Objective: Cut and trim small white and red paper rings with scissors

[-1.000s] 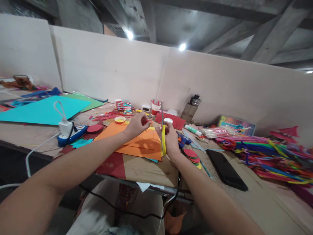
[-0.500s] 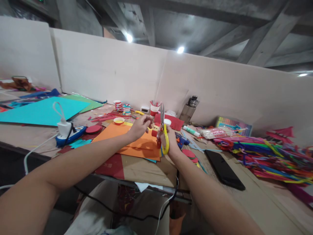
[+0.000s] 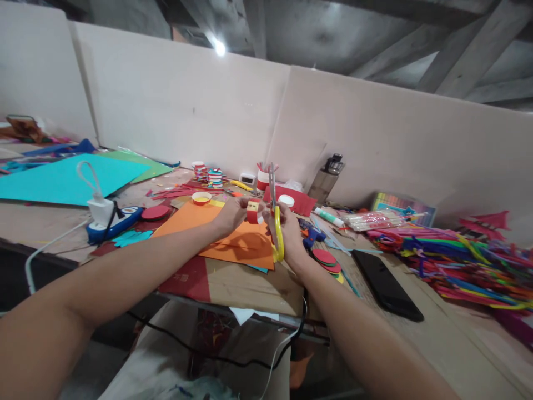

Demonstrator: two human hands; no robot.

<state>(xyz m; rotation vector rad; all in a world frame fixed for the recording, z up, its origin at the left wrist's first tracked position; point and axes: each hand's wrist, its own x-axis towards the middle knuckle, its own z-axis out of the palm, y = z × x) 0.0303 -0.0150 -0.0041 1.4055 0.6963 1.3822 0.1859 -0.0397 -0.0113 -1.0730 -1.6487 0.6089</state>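
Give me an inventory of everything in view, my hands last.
Large rectangular paper sheet: 1, turquoise, left
Second paper sheet: 1, green, behind it
Round disc piles: 2, mostly red, left and right
Flat paper sheets: at least 2, orange, centre
Thin strips: many, red, back left
Paper cup: 1, red and white, back centre
Bottle: 1, smoky grey, black-lidded, back
Slim cylindrical tube: 1, white and green, right of centre
Rectangular phone: 1, black, right
Fuzzy craft stems: many, mixed colours, far right
Scissors: 1, yellow-handled, centre
Small piece: 1, red and yellow, centre
Other small clutter: too jumbled to count
Left hand: 1, bare, pinching the small piece
Right hand: 1, bare, holding the scissors
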